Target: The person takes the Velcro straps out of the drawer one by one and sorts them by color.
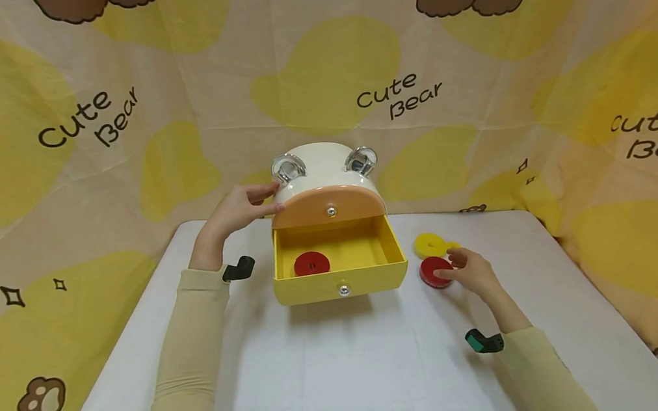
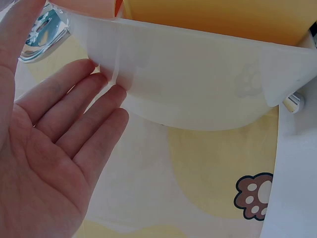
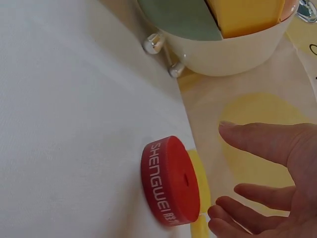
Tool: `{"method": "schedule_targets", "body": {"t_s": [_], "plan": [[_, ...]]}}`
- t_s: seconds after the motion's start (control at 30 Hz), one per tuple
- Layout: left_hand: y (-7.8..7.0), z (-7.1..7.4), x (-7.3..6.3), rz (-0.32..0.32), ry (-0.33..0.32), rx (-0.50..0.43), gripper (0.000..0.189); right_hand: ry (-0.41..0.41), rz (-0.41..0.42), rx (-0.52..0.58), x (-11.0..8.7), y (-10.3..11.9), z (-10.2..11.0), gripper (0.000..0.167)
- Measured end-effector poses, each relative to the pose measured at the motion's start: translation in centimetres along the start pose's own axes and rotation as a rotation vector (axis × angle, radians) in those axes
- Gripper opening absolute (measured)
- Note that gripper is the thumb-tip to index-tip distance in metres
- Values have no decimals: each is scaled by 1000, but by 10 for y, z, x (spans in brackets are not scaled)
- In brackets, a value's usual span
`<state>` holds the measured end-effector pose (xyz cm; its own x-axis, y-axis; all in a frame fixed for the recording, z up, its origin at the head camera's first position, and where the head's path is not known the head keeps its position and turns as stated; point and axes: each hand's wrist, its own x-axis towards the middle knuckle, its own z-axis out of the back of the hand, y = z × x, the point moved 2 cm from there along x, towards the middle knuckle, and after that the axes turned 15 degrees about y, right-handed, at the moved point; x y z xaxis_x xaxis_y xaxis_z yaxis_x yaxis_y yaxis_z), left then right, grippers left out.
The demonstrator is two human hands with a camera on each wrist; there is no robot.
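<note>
A white bear-eared drawer box (image 1: 322,167) has its yellow drawer (image 1: 313,289) pulled out, with a red roll (image 1: 305,264) lying inside at the left. My left hand (image 1: 234,211) is at the box's left side; in the left wrist view its straight fingertips (image 2: 119,92) rest along the white wall. My right hand (image 1: 479,275) reaches over another red roll (image 1: 430,268) on the table, right of the drawer. White SHENGWEI lettering runs around that roll. In the right wrist view the thumb and fingers are spread, with a gap between them and the roll.
Directly behind the red roll lies a yellow roll (image 1: 426,245), with a smaller yellow piece (image 1: 452,245) beside it. The box stands near the back of the white table (image 1: 344,374). A bear-print cloth (image 1: 227,110) hangs behind and at both sides.
</note>
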<state>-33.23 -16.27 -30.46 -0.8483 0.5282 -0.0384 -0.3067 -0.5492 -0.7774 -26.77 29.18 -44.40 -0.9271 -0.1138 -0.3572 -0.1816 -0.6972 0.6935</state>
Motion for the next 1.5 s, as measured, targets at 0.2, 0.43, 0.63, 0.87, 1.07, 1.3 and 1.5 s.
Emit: {"method": "schedule_targets", "body": {"t_s": [0.2,0.43,0.63,0.87,1.07,1.3,1.5], "plan": [[18,2,9,-12,-8,-8,68,0,63,28,-14,16,6,73],[20,2,8,-12,-17,10,74,22,134,59,-30,35,12,72],[20,2,7,3,-18,17,77,18,200,47,-40,54,15,70],[21,2,8,2,-17,15,78,12,255,34,-51,76,16,69],[20,2,8,4,-16,19,79,20,284,18,-57,95,19,70],[22,2,8,-6,-21,19,78,44,343,0,-57,113,18,72],[21,2,8,-2,-15,10,77,85,366,5,-54,131,15,70]]}}
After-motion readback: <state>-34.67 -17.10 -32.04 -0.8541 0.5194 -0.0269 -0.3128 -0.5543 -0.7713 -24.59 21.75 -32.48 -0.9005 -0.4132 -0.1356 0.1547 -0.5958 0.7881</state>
